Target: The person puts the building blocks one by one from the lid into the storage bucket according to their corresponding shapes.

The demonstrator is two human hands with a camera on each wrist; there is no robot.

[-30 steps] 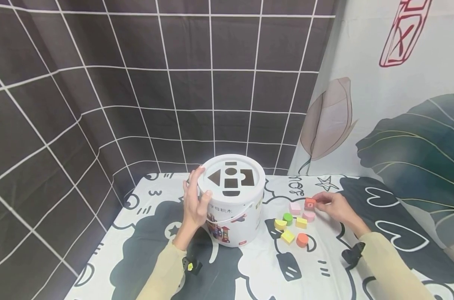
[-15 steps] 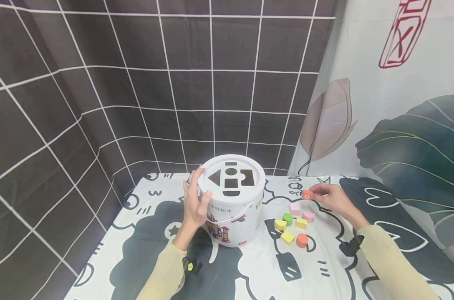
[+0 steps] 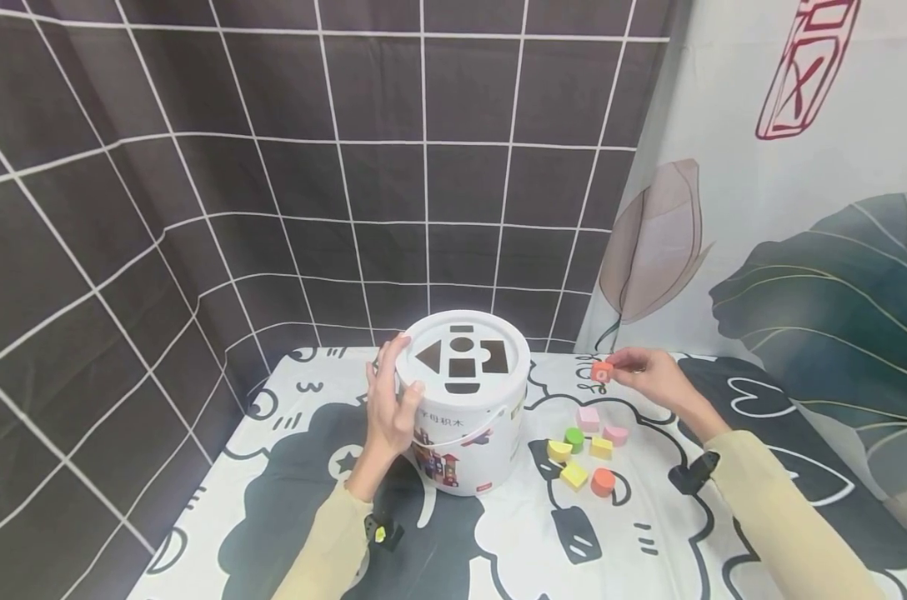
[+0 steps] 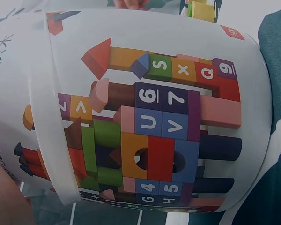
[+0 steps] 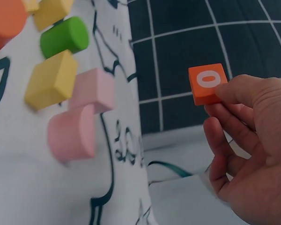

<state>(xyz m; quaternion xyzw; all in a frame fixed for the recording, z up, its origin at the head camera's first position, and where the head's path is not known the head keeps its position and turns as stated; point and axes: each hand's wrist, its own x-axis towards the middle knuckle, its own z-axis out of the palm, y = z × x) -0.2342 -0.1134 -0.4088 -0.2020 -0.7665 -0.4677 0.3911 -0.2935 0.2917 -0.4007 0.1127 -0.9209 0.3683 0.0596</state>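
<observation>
A white bucket point(image 3: 453, 450) stands upright on the cloth. Its lid point(image 3: 423, 390) has cut-out holes of several shapes, and blocks are pictured on its side, seen close in the left wrist view. My left hand point(image 3: 389, 408) rests against the bucket's left side, fingers extended along the lid's rim and thumb at the front. To the right, my right hand point(image 3: 656, 381) pinches an orange block point(image 5: 206, 83) marked with a white "O" between thumb and fingers. The block is held above the cloth, behind the loose blocks.
Right of the bucket lie loose blocks: two pink ones, including a pink block point(image 3: 588, 418), a green cylinder point(image 3: 574, 438), several yellow pieces such as a yellow block point(image 3: 573, 475), and an orange cylinder point(image 3: 603, 481). A dark gridded curtain point(image 3: 371, 183) hangs behind.
My right hand has lifted the orange block off the cloth beside the pink ones and carried it up and slightly left. The left hand and bucket stay put.
</observation>
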